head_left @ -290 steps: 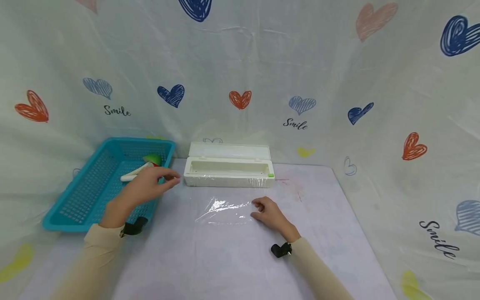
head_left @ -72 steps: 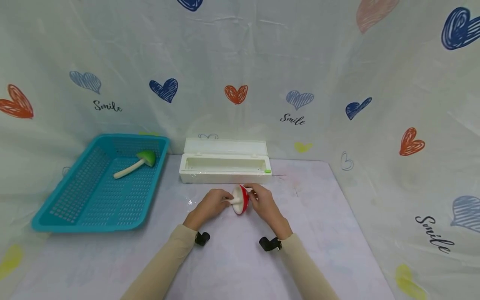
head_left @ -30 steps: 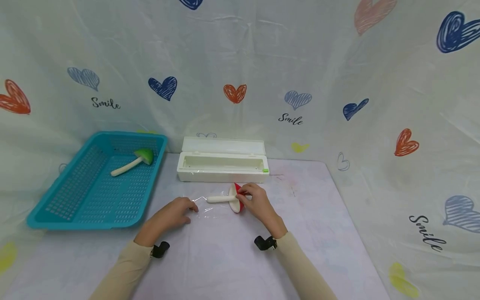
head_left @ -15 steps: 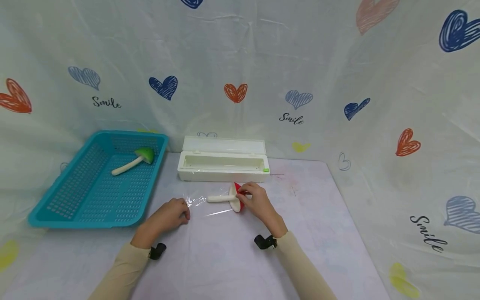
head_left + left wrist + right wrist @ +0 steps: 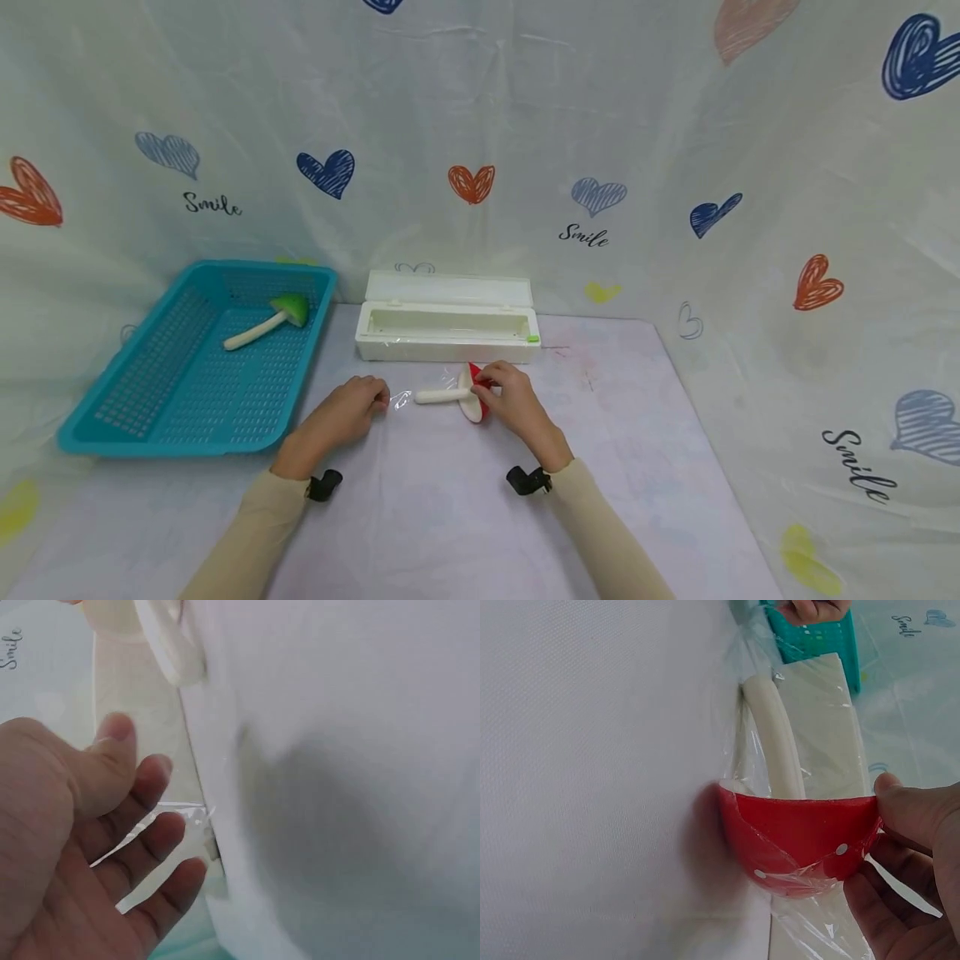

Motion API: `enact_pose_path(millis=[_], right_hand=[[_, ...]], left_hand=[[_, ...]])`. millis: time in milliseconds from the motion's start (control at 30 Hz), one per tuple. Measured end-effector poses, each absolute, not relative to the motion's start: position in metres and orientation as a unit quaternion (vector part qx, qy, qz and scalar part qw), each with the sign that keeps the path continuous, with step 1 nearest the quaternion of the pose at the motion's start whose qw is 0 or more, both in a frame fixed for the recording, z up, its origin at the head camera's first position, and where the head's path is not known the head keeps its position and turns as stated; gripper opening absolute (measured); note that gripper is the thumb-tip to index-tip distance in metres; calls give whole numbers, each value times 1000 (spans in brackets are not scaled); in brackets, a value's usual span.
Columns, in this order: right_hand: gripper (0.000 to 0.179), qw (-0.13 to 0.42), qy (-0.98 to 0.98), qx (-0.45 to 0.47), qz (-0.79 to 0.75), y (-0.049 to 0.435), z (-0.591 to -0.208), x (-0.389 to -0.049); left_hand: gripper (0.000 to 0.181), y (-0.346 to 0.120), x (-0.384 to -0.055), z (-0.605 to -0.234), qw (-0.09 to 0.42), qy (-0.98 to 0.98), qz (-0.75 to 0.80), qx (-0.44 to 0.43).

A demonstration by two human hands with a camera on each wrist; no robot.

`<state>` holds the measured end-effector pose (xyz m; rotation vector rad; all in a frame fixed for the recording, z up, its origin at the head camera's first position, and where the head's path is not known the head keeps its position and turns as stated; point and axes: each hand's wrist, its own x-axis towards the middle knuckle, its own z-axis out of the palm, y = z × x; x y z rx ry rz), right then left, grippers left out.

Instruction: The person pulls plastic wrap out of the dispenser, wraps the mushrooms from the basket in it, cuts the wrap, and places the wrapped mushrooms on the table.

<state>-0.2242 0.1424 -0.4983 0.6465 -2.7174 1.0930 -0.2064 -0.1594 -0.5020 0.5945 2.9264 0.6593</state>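
A toy mushroom point(image 5: 442, 396) with a white stem and a red, white-dotted cap point(image 5: 802, 840) lies on its side, stem pointing left. My right hand point(image 5: 513, 400) pinches the rim of the cap between thumb and fingers. Clear plastic film point(image 5: 402, 400) stretches beneath and around the mushroom; in the right wrist view it wrinkles over the cap and past the stem. Left of the stem, my left hand point(image 5: 347, 412) is by the film's edge. In the left wrist view its fingers point(image 5: 154, 847) are loosely bent, the thumb apart from them, with film showing behind.
An open white cling film box point(image 5: 450, 333) stands behind the mushroom, its lid raised against the curtain point(image 5: 420, 100). At the left, a blue-green basket point(image 5: 195, 446) holds a green-capped toy mushroom point(image 5: 288, 310).
Since a few seconds ago, the red mushroom has been laid on the film and my left hand has let go of its stem and moved left. Lately the left hand shifts slightly right; the right stays.
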Motion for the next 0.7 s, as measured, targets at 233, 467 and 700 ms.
enact_pose_path(millis=[233,467,700], right_hand=[[12,68,-897,218,380,141,-499,-226],[14,64,-906,214,360,140,-500,-227],[14,69,-906,215,358,139,-499,-228]], left_hand=[[6,-151,-221,-501,-19,951,258,167],[12,-141,-232,-502,-59,961,257,90],[14,-128,-237,-512,-52,950,305,45]])
